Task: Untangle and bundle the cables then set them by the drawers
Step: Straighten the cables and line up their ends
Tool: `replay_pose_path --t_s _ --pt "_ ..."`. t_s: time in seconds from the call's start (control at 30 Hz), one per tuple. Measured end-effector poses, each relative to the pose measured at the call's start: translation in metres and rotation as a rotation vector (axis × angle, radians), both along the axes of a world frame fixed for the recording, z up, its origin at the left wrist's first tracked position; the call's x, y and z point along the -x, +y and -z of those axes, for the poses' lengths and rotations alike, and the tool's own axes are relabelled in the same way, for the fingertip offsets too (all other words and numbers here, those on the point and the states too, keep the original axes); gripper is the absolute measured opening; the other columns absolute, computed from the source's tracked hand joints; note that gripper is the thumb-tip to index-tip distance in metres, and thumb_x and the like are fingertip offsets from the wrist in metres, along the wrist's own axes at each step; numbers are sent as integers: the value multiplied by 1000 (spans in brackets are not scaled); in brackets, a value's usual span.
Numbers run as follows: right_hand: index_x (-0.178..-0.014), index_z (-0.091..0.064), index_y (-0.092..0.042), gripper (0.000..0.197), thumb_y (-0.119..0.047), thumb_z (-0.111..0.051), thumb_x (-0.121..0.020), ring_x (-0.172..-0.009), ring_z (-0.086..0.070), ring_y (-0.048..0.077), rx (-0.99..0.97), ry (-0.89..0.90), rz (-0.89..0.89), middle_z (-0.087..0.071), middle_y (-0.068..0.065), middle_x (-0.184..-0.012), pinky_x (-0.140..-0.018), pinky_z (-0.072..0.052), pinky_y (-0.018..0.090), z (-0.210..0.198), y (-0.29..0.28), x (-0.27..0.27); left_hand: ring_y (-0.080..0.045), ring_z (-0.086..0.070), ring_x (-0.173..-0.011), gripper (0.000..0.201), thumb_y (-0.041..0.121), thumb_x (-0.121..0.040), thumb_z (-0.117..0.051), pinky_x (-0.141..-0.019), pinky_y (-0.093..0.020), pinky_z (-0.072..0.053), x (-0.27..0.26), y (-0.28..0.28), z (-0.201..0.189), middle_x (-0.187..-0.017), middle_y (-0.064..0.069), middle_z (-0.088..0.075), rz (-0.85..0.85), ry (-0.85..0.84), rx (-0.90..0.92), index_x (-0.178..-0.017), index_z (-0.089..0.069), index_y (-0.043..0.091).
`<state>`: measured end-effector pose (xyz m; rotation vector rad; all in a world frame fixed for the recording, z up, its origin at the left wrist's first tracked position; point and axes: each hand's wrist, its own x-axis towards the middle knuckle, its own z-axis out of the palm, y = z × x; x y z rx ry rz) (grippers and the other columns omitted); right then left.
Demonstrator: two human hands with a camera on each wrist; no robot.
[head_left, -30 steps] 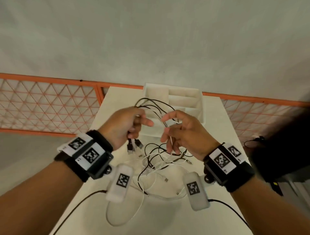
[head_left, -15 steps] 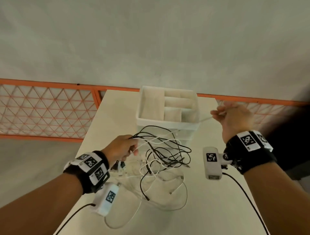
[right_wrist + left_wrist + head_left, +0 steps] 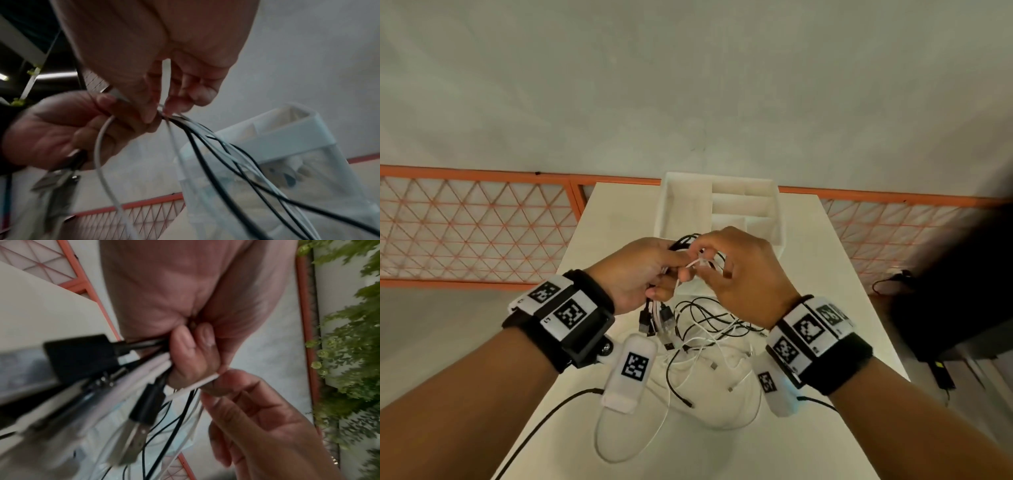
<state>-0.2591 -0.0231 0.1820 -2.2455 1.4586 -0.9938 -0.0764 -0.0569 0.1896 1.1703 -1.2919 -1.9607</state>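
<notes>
A tangle of black and white cables (image 3: 709,329) hangs from both hands down to the white table (image 3: 835,274). My left hand (image 3: 650,270) grips a bunch of cable ends, and several USB plugs (image 3: 657,318) dangle below its fist; the left wrist view shows those plugs (image 3: 141,410) close up. My right hand (image 3: 736,270) meets it, pinching a white cable end (image 3: 697,263) between thumb and fingertips. In the right wrist view the white cable (image 3: 166,76) runs through the curled fingers. The white drawer unit (image 3: 719,209) stands just behind the hands.
An orange lattice railing (image 3: 476,222) runs behind the table on both sides. A dark object (image 3: 948,308) with its own cable sits off the table's right edge. Loose white cable loops (image 3: 619,442) lie near the table's front.
My right hand, stretched out to the right half a second ago with a white cable, has come back to the left hand. The left hand rose with its bunch of cables.
</notes>
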Motion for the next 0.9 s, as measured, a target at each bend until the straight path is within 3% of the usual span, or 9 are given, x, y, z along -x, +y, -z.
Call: replay_pose_path --t_s 0.2,0.3,0.43,0.5,0.57,0.63,0.7,0.77,0.9 --pt "-88 -81 -22 8 -28 -75 -89 -67 -65 -4 -58 -245 414 -68 -22 -73 -73 -50 16 -9 -25 51 -9 -25 -44 17 20 -100 -51 -40 -20 -20 -27 5 11 -58 -1 -49 -24 -139 129 -89 -56 9" --pt "-88 -79 -23 13 -34 -73 -89 -72 -72 17 -173 -235 584 -73 -12 -74 -81 -58 35 7 -33 90 -11 -27 -47 21 26 -100 -54 -42 -21 -23 -43 8 26 -59 0 -49 -65 -300 202 -87 -56 10" --pt "-95 -80 -18 17 -30 -68 -93 -89 -74 28 -311 -140 682 -78 8 -86 -89 -55 34 36 -25 108 -10 -26 -43 21 23 -101 -51 -40 -20 -23 -51 11 39 -55 0 -49 -104 -346 123 -97 -60 4" --pt "-102 -78 -21 14 -23 -68 -93 -102 -71 28 -381 -43 671 -78 8 -101 -93 -50 32 44 -19 104 -10 -22 -43 18 14 -102 -46 -36 -20 -20 -49 10 39 -53 0 -46 -148 -254 24 -93 -58 4" --pt "-122 -69 -23 35 -20 -73 -87 -111 -65 27 -336 112 578 -68 6 -123 -97 -46 32 44 -12 86 -10 -22 -42 18 6 -99 -42 -35 -19 -20 -45 9 35 -51 0 -44 -173 -176 -35 -90 -58 5" --pt "-131 -60 -26 52 -21 -77 -82 -93 -65 22 -161 179 387 -58 2 -133 -92 -51 36 41 -4 58 -8 -23 -41 19 6 -99 -42 -34 -18 -20 -36 8 29 -52 0 -45 -143 -127 -44 -89 -58 6" --pt "-125 -62 -30 44 -26 -75 -83 -69 -54 11 -9 170 179 -60 -4 -126 -79 -55 34 33 3 26 -7 -24 -40 19 11 -101 -45 -35 -18 -21 -26 8 22 -53 0 -46 -91 -75 -46 -88 -58 7" --pt "-111 -70 -32 21 -31 -68 -90 -67 -55 9 62 133 42 -68 -8 -102 -71 -54 34 26 4 4 -8 -26 -42 21 16 -101 -48 -37 -19 -23 -17 9 15 -53 -2 -46 -43 -25 -43 -85 -58 9" --pt "-91 -79 -26 16 -30 -64 -95 -62 -57 17 -19 26 98 -68 -3 -68 -66 -53 40 20 -6 4 -14 -32 -49 31 30 -102 -47 -51 -27 -33 -18 12 9 -52 0 -40 -7 -89 68 -88 -61 6"
